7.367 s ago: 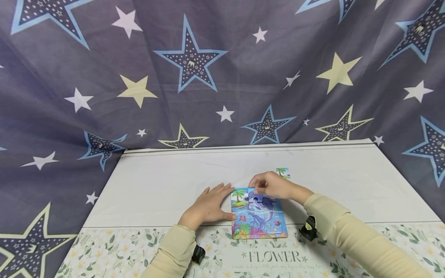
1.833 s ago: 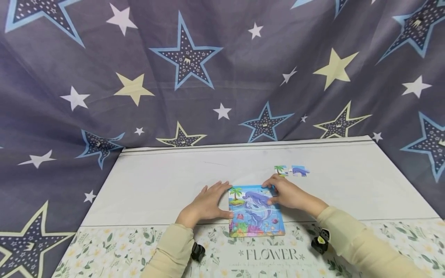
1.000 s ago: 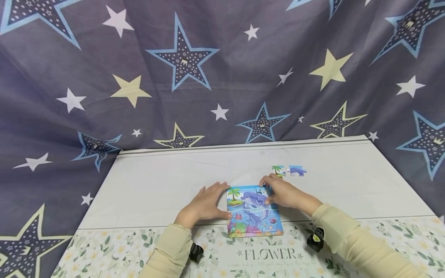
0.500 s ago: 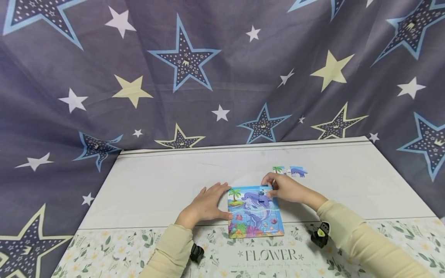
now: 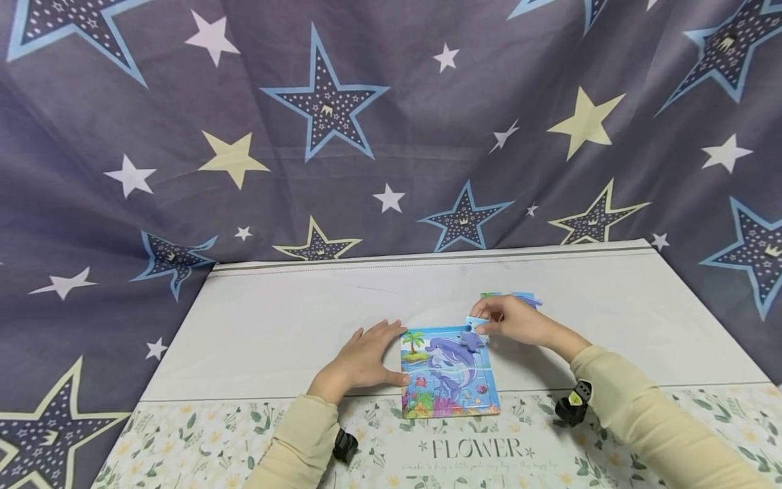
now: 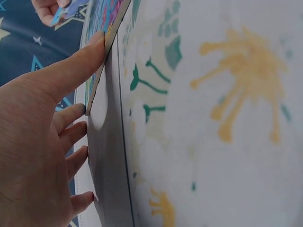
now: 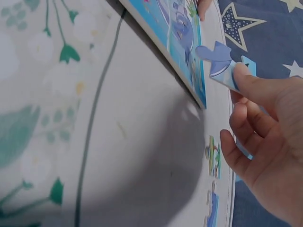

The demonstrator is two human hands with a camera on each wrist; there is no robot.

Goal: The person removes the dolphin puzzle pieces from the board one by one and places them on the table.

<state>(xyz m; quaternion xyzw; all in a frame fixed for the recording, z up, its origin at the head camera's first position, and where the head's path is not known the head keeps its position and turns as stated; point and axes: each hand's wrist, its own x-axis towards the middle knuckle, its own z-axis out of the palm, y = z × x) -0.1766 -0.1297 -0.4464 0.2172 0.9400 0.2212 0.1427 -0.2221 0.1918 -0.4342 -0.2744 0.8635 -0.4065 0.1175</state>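
Observation:
A dolphin jigsaw puzzle (image 5: 449,380) in a shallow tray lies in front of me. My left hand (image 5: 360,360) steadies its left side, thumb and index fingertip touching the edge and the other fingers spread. Above the tray's upper right corner, my right hand (image 5: 516,319) pinches a jigsaw piece (image 7: 220,61) between thumb and fingers. The piece is tilted, blue and purple, with a rounded knob, and it shows raised off the tray in the right wrist view.
Beyond the right hand lie two loose jigsaw pieces, a palm-tree one (image 7: 215,156) and a dolphin one (image 5: 530,299), both partly hidden by that hand in the head view. The white tablecloth (image 5: 293,305) has a floral front part. A star-patterned curtain (image 5: 391,136) hangs behind.
My right hand has lifted a piece out of the puzzle's upper right corner, moving up and right. Earlier, a dolphin piece came to lie beside the palm-tree piece. The left hand stays put.

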